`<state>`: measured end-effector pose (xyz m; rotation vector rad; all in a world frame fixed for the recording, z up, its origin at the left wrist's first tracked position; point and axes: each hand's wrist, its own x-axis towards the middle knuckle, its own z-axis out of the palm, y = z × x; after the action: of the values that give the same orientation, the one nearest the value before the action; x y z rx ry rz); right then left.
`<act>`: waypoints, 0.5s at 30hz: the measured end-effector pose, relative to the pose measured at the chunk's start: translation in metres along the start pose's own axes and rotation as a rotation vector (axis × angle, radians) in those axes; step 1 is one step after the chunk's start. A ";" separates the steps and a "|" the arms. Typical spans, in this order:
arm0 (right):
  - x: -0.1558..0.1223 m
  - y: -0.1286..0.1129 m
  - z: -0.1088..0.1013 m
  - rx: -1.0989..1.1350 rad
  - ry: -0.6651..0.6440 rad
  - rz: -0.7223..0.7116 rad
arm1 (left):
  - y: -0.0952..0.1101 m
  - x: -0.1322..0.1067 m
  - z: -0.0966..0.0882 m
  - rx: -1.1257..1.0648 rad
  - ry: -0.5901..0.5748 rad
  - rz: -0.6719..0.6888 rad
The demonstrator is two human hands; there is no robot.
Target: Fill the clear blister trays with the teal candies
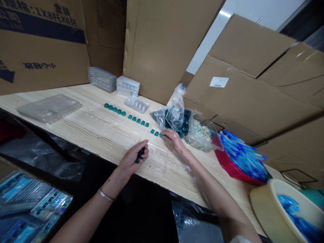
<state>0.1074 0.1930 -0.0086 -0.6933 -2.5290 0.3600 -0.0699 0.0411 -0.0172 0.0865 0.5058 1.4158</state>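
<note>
The left hand [132, 161] curls nearly shut around a clump of dark teal plastic pieces [140, 155]; the right hand's [174, 140] fingertips [163, 135] touch a row of teal pieces [138, 120] on a clear blister tray [121, 135]; any grip there can't be told.

L hand [132, 159] over near edge of worktop [207, 177], fingers curled tight round small dark pcs [140, 155]. Thin metal bangle [106, 195] on L wrist. L forearm [83, 216] angled in from bottom-left of view. R hand [173, 141] further in from edge, fingers extended, tips angled down, hand loosely open. R forearm [210, 189] reaching in from bottom-right, white sleeve [239, 239] just visible at bottom of view. Hands apart, not touching.
</note>
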 end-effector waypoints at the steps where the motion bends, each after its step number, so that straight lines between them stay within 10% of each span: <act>1: 0.001 0.002 0.000 0.018 -0.008 0.000 | 0.000 0.000 0.000 0.003 0.004 0.001; 15: 0.007 0.017 -0.005 0.002 -0.076 -0.006 | 0.001 0.000 0.000 0.003 0.008 -0.009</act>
<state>0.1121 0.2117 -0.0078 -0.6828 -2.6015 0.3941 -0.0706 0.0412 -0.0163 0.0812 0.5142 1.4073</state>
